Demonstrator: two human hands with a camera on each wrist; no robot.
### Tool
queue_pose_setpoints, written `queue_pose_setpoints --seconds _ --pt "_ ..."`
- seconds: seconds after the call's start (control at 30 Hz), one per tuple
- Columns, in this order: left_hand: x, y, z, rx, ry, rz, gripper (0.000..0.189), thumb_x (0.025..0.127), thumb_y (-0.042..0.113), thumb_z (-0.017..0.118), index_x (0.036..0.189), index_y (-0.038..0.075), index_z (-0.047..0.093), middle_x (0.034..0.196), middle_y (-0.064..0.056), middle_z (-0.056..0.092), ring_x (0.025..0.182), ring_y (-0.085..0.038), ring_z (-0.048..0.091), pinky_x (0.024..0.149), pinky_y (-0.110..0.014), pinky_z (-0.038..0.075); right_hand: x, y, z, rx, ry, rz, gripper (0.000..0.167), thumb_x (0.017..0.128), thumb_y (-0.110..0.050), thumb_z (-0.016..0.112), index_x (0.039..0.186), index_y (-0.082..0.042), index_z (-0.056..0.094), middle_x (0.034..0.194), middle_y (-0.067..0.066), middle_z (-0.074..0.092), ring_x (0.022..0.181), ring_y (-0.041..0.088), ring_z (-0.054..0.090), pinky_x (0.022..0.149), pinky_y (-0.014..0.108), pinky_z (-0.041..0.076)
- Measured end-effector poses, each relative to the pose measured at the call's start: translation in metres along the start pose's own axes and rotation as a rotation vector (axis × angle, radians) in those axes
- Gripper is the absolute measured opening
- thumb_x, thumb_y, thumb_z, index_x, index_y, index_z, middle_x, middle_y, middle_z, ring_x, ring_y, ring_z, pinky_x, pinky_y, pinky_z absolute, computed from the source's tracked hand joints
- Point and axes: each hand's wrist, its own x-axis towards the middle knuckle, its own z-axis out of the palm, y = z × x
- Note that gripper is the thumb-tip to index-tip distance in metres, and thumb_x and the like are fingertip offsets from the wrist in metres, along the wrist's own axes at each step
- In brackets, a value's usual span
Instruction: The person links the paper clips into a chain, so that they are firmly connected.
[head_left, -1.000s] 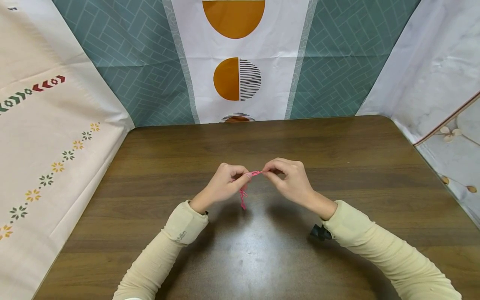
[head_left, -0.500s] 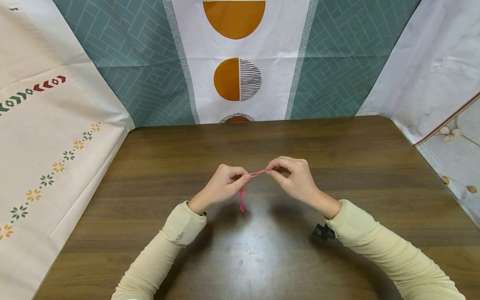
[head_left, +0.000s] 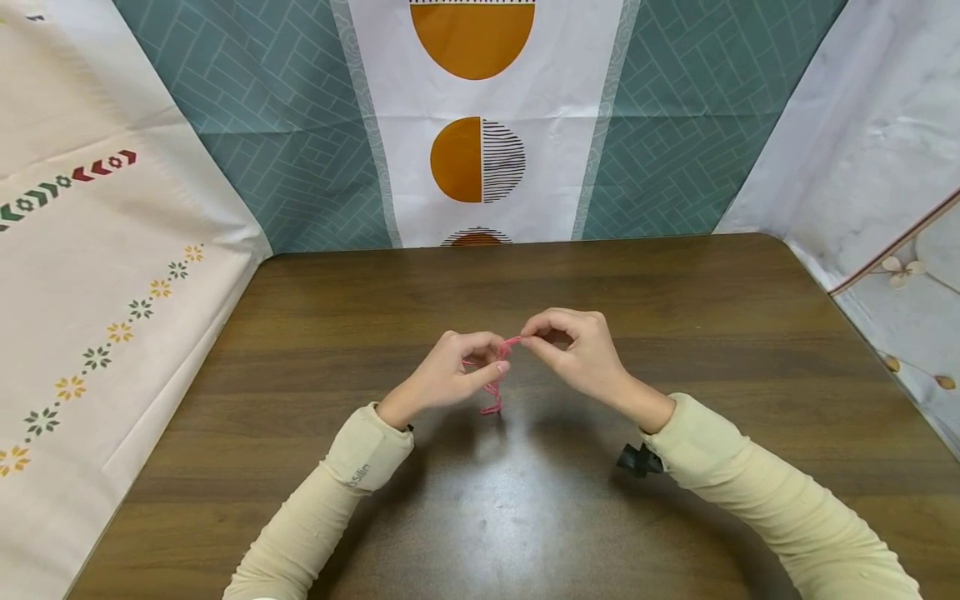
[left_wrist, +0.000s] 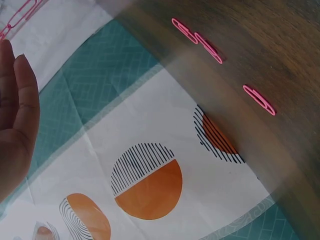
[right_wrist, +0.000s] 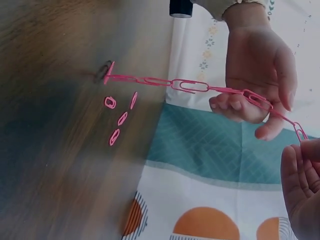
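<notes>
A chain of linked pink paper clips (right_wrist: 209,88) runs from my right hand past my left hand. My right hand (head_left: 573,350) pinches one end of it between thumb and fingertips. My left hand (head_left: 450,371) is beside the chain with thumb and fingers parted, and the links pass across its fingers in the right wrist view. The chain's far end reaches down to the tabletop. Loose pink paper clips (left_wrist: 259,100) lie on the wood in the left wrist view, and the right wrist view shows several, one being a small clip (right_wrist: 122,118).
Both hands are above a brown wooden table (head_left: 360,292). A patterned cloth (head_left: 300,167) hangs behind its back edge, with pale cloths at either side. Black wrist gear (head_left: 640,460) shows under the right sleeve.
My left thumb has parted from the fingers and let go of the chain. My right hand first drew slightly right, then came back left; the hanging chain end has shifted.
</notes>
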Motion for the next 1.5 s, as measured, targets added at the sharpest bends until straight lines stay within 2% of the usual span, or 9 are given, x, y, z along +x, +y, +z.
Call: queue_pose_setpoints --seconds 0.17,0.33,0.47,0.63,0.7,0.87,0.93,1.2,1.5 --pt "0.000 0.002 0.002 -0.039 0.017 0.008 0.010 0.083 0.004 0.062 0.092 0.000 0.061 0.069 -0.004 0.064 0.064 -0.008 0.061 0.065 -0.029 0.051 0.001 0.000 0.003 0.027 -0.006 -0.013 0.012 0.072 0.010 0.068 0.075 -0.002 0.067 0.071 0.006 0.065 0.060 0.011 0.059 0.057 0.021 0.050" --pt "0.000 0.002 0.003 -0.097 0.076 0.021 0.009 0.086 0.000 0.058 0.094 -0.001 0.060 0.074 -0.009 0.066 0.067 -0.013 0.064 0.059 -0.032 0.051 0.002 0.000 0.006 0.014 0.000 -0.014 0.012 0.072 0.010 0.069 0.075 -0.002 0.067 0.071 0.005 0.065 0.060 0.010 0.058 0.057 0.021 0.050" --pt "0.000 0.002 0.003 -0.049 0.145 0.061 0.006 0.087 -0.001 0.056 0.089 -0.001 0.062 0.068 -0.007 0.064 0.059 -0.010 0.061 0.051 -0.028 0.048 0.002 0.000 0.008 0.000 0.003 -0.008 0.012 0.072 0.009 0.069 0.075 -0.002 0.067 0.070 0.004 0.065 0.059 0.010 0.058 0.056 0.021 0.049" --pt "0.002 0.029 -0.003 0.048 0.211 0.093 0.010 0.083 -0.010 0.055 0.078 -0.003 0.061 0.060 -0.010 0.060 0.053 -0.014 0.060 0.049 -0.026 0.046 0.002 -0.001 0.010 0.006 -0.007 0.024 0.010 0.073 0.007 0.070 0.077 -0.002 0.067 0.071 0.004 0.065 0.060 0.011 0.059 0.056 0.022 0.050" --pt "0.002 0.031 -0.004 0.071 0.225 0.082 0.011 0.081 -0.012 0.055 0.075 -0.005 0.060 0.059 -0.011 0.060 0.053 -0.018 0.060 0.049 -0.025 0.046 0.002 0.001 0.010 0.008 -0.015 0.057 0.009 0.073 0.005 0.070 0.078 -0.002 0.068 0.072 0.004 0.065 0.060 0.011 0.058 0.057 0.022 0.050" --pt "-0.004 0.005 -0.003 0.069 0.230 0.048 0.010 0.083 -0.008 0.057 0.077 -0.002 0.062 0.061 -0.009 0.063 0.054 -0.018 0.061 0.050 -0.027 0.046 0.000 0.012 0.011 0.004 -0.078 0.213 0.007 0.076 0.001 0.070 0.082 -0.002 0.068 0.073 0.004 0.065 0.062 0.011 0.058 0.058 0.022 0.048" --pt "-0.006 0.003 -0.004 0.065 0.228 0.046 0.009 0.084 -0.005 0.058 0.078 0.000 0.062 0.061 -0.008 0.063 0.055 -0.016 0.061 0.052 -0.029 0.047 -0.002 0.018 0.013 -0.008 -0.121 0.271 0.007 0.076 0.001 0.069 0.083 -0.002 0.068 0.073 0.003 0.065 0.063 0.010 0.058 0.058 0.022 0.048" --pt "-0.009 0.005 -0.007 0.071 0.234 0.077 0.011 0.086 -0.001 0.056 0.078 0.004 0.063 0.060 0.000 0.062 0.057 -0.010 0.060 0.052 -0.025 0.044 -0.002 0.042 0.023 -0.103 -0.235 0.350 0.008 0.076 0.000 0.069 0.083 0.001 0.067 0.071 0.003 0.064 0.063 0.012 0.058 0.058 0.026 0.048" --pt "-0.009 0.012 -0.009 0.071 0.231 0.054 0.010 0.083 -0.009 0.056 0.079 -0.003 0.062 0.059 -0.007 0.061 0.054 -0.019 0.060 0.050 -0.027 0.044 0.002 0.072 0.040 -0.150 -0.325 0.540 0.011 0.075 -0.005 0.071 0.085 0.000 0.069 0.071 0.002 0.064 0.064 0.015 0.057 0.058 0.025 0.045"
